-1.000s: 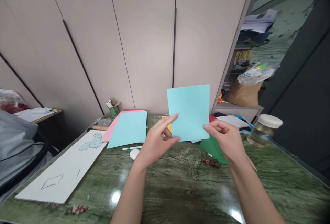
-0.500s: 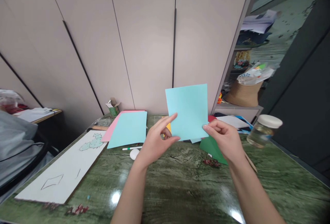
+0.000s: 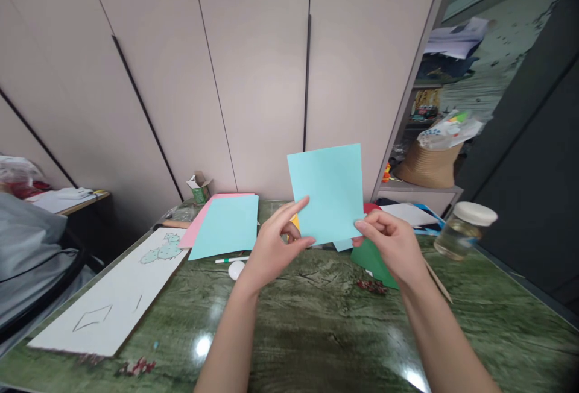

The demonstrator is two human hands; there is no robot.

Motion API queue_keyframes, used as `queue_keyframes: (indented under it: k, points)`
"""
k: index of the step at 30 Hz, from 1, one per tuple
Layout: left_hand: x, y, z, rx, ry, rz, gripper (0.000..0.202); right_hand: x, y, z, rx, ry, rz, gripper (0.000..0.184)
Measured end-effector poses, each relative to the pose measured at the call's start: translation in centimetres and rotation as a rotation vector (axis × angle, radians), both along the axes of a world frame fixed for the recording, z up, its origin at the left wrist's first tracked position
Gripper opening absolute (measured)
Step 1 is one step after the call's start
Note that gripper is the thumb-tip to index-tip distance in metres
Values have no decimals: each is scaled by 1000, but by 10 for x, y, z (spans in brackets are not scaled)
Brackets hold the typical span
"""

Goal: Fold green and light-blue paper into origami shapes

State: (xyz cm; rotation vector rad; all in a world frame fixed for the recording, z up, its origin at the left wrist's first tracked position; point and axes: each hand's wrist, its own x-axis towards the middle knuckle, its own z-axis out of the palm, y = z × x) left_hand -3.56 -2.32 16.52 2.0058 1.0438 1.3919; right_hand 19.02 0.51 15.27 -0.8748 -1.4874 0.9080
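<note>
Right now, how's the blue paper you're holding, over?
Right hand pinching blue paper; left hand at its left edge. Raised, tilted slightly. Green paper partly behind right hand.

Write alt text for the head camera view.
A light blue paper sheet is held above a green table, the right hand pinching its right edge, the left hand at its left edge. A cactus drawing lies at left.

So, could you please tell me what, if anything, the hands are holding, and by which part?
A light blue paper: the left hand holds its lower left side; the right hand pinches its right edge, low down.
</note>
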Motion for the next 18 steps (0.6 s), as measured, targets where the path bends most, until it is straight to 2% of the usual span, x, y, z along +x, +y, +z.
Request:
queue_keyframes:
  k: [6,11,18]
  points:
    - [0,0,0,5,-7,9,62,-3,-4,2,60,-14,-61,20]
    - [-1,1,-1,-3,-24,12,63,1,-1,3,-55,4,70,17]
    - [-1,2,-1,-1,-23,9,61,1,-1,0,20,10,57,19]
